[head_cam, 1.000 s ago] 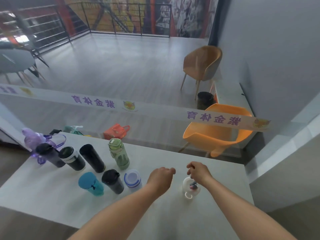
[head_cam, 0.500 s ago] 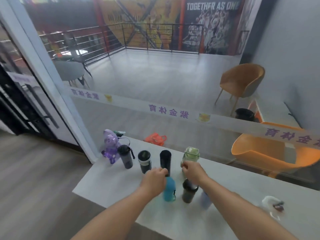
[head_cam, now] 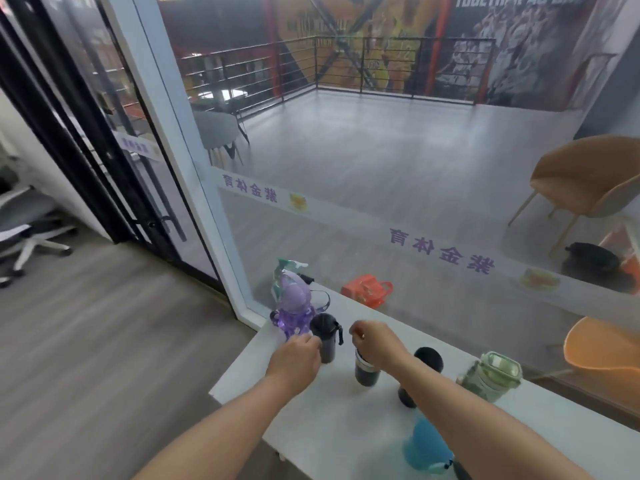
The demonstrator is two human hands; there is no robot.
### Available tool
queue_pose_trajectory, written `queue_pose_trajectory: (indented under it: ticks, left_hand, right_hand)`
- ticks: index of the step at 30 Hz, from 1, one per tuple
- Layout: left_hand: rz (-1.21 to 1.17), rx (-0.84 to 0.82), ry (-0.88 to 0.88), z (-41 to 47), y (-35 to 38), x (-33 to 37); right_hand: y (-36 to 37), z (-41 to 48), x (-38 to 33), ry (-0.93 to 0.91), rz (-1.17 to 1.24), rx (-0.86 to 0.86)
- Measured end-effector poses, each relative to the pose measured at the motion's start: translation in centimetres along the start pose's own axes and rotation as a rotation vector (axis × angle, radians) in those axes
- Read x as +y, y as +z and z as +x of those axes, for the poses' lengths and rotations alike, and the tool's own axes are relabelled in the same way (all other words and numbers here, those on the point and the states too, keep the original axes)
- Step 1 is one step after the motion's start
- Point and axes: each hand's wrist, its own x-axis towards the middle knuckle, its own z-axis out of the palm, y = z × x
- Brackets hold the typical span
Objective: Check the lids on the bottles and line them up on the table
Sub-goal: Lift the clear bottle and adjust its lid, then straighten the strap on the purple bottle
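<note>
Left grip (head_cam: 298, 355) is curling beside dark strapped plastic bottle (head_cam: 325, 333), right grip (head_cam: 375, 344) curling atop black white-banded bottle (head_cam: 365, 375); cannot tell whether either is holding anything.

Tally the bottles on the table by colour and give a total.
Purple bottle: 1
Dark: 3 (strapped dark bottle, white-banded dark bottle, tall black bottle)
Green bottle: 1
Teal bottle: 1
Total: 6
Dark sliver at the bottom edge: too cropped to count.
</note>
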Motion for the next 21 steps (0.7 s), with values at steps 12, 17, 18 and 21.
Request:
queue_pose_trajectory:
  ticks: [12, 17, 18, 21]
  left_hand:
    - [0.047, -0.178, -0.008, 10.0, -0.9, -10.6]
    - [0.087, -0.255, 0.177, 13.5, 0.5, -15.2]
    - [0.093, -0.289, 0.230, 14.2, 0.9, -16.4]
    - [0.111, -0.339, 0.385, 15.9, 1.8, -19.7]
  right_hand:
    - [2.7, 13.7, -6.4, -0.009, -0.019, -0.071]
    - [4.3, 17.4, -7.7, 0.106, 0.023, -0.086]
    - [4.7, 18.1, -7.9, 0.136, 0.028, -0.086]
    - [5.8, 19.4, -8.9, 0.211, 0.040, -0.076]
